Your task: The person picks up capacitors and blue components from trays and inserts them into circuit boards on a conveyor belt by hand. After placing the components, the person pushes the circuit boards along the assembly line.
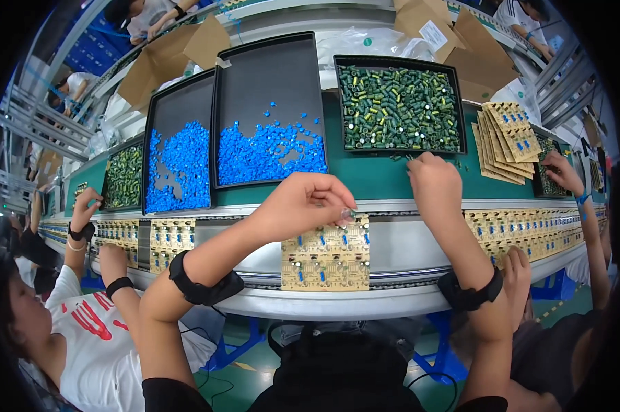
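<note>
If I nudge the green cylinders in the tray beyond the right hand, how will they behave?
The green cylinders would probably roll, given their rounded sides. They look small, so each is likely light. Heaped loosely, neighbours may shift, though the rimmed black tray should contain them.

Circuit board (pixel 325 268) partly hidden behind left hand (pixel 308 200), bit (pixel 409 158) by right hand (pixel 436 185) too small to tell, cardboard box (pixel 485 58) cut off above

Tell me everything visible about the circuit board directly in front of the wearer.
The tan, roughly square circuit board lies flat across the conveyor, carrying rows of small blue and pale-topped components. The left hand, pinching a small greenish part, hides some of its far edge; whether they touch is unclear.
</note>
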`<state>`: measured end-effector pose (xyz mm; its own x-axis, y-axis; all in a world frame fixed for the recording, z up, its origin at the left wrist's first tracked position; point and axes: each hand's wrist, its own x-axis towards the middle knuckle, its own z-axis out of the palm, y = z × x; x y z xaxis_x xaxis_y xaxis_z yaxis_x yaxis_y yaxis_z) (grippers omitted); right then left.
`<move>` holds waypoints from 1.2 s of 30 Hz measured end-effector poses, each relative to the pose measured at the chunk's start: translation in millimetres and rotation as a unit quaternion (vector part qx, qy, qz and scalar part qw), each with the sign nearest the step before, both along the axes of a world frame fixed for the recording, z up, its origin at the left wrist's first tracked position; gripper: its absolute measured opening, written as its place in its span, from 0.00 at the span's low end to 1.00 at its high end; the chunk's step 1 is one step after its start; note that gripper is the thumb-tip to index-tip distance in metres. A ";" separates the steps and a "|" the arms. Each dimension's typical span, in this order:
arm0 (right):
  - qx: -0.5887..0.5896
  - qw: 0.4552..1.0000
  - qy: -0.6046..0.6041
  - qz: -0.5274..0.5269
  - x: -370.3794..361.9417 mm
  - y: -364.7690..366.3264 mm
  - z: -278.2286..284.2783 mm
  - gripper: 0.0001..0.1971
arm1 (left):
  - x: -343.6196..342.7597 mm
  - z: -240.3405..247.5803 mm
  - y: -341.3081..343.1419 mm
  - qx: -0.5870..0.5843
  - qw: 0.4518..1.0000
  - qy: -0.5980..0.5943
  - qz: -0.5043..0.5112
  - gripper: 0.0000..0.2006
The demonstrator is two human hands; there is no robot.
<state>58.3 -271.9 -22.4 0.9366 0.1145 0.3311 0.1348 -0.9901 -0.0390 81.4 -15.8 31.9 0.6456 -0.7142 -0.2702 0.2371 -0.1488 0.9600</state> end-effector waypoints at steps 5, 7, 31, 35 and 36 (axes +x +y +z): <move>-0.033 0.999 -0.022 0.037 1.3 -0.5 1.0 0.05 | -25.4 -10.3 8.8 0.219 0.907 -0.349 -0.086 0.04; -0.022 0.999 -0.028 0.038 4.4 4.5 2.2 0.05 | -44.1 -25.2 19.6 0.234 0.829 -0.503 -0.070 0.04; 0.219 0.966 -0.002 0.136 -40.6 56.2 49.4 0.05 | -93.9 -31.2 26.3 0.352 0.691 -0.630 -0.032 0.08; 0.453 0.863 0.161 0.156 -54.5 65.4 54.0 0.08 | -83.7 -21.2 33.5 0.362 0.746 -0.559 -0.032 0.08; 0.469 0.848 0.198 0.145 -58.7 63.7 54.1 0.07 | -71.7 -14.7 34.0 0.384 0.722 -0.575 0.010 0.07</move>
<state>-0.5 -208.2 31.8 0.9734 0.2181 0.0699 0.1594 -0.4258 -0.8907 9.7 18.2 17.3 0.7663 -0.6266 0.1418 -0.6424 -0.7497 0.1587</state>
